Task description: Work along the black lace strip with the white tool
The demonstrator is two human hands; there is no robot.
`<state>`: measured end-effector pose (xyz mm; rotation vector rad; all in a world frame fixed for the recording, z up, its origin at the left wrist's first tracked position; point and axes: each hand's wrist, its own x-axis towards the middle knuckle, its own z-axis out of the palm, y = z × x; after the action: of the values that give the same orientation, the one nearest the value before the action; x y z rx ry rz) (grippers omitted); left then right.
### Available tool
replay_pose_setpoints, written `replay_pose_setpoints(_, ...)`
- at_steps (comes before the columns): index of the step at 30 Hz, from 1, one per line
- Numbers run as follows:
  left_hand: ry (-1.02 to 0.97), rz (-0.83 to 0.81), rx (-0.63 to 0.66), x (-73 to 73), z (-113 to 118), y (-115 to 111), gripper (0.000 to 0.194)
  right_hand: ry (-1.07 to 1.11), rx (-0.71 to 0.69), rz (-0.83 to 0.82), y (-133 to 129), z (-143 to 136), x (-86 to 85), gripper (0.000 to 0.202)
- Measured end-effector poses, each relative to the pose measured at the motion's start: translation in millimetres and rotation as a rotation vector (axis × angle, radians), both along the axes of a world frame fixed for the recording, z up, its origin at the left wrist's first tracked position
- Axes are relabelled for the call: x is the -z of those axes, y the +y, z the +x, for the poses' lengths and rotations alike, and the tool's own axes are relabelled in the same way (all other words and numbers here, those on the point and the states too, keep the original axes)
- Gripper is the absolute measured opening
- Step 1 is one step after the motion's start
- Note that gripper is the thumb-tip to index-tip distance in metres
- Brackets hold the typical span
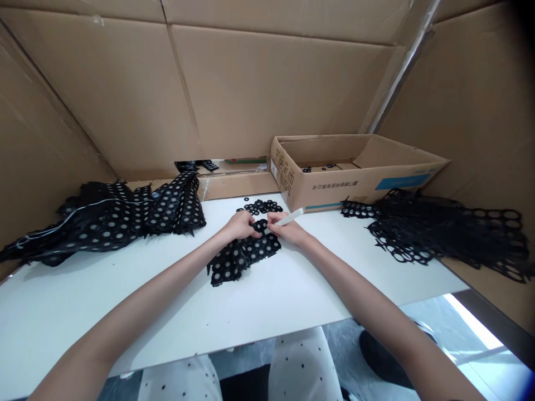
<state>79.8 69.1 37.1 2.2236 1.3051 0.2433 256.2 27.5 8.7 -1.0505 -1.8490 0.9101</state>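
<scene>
A black sheet with pale round spots (238, 258) lies on the white table in front of me. My left hand (242, 226) is closed on the upper edge of this sheet, thumb on top. My right hand (288, 229) pinches a slim white pen-like tool (291, 216), its lower end at the sheet's upper right corner, close to my left fingertips. Just beyond both hands lies a loose pile of small black rings (263, 206). What the tool's tip touches is too small to make out.
At the left is a heap of black spotted sheets (167, 211). An open cardboard box (334, 189) with a few black rings inside stands at the back right. Black netting with empty holes (443, 228) hangs over the table's right edge. Cardboard walls (267, 89) enclose the table (167, 312).
</scene>
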Motion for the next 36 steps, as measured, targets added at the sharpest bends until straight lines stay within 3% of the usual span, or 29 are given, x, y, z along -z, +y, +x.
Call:
replay_pose_setpoints(7, -0.112, -0.050, -0.012, 7.8, -2, 7, 0.038, 0.039, 0.020, -0.106, 1, 3, -0.1, 0.017)
replay_pose_setpoints(13, -0.113, -0.026, -0.010, 5.6, -1, 8, 0.042, -0.008, 0.074, 0.007, 8, 8, 4.5, 0.012)
replay_pose_setpoints(20, -0.158, 0.035, -0.007, 4.9, 2, -1, 0.033, 0.083, 0.016, -0.132, 14, 12, 11.0, 0.023)
replay_pose_setpoints(30, -0.242, 0.083, -0.044, 3.3, 6, -9, 0.036, 0.090, -0.008, -0.132, 11, 9, 7.2, 0.022)
replay_pose_setpoints(36, -0.213, -0.072, 0.020, 9.7, -4, 8, 0.038, 0.105, 0.045, -0.114, 7, 5, 8.3, 0.021)
